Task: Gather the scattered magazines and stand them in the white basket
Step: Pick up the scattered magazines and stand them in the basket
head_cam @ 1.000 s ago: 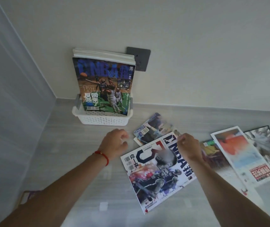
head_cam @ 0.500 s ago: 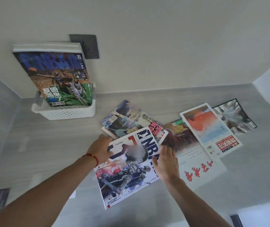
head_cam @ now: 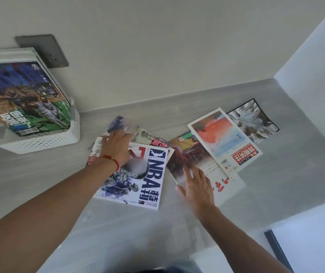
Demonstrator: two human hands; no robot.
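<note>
The white basket [head_cam: 39,141] stands at the far left against the wall, with several magazines upright in it; the front one [head_cam: 25,99] shows a basketball cover. An NBA magazine [head_cam: 148,180] lies flat in the middle of the grey surface, on top of another magazine [head_cam: 146,134]. My left hand [head_cam: 116,148] presses flat on the NBA magazine's far left corner. My right hand [head_cam: 197,186] rests with fingers spread on the near edge of a magazine with red script [head_cam: 224,184]. A red-and-blue magazine [head_cam: 224,138] and a black-and-white one [head_cam: 254,119] lie to the right.
A dark wall socket [head_cam: 43,50] sits on the wall behind the basket. A white wall [head_cam: 315,75] closes the right side, and the grey surface [head_cam: 287,174] ends in an edge at the lower right.
The NBA magazine has turned and slid toward the basket under my left hand. My right hand has moved right, off it and onto the red-script magazine. The view swung right.
</note>
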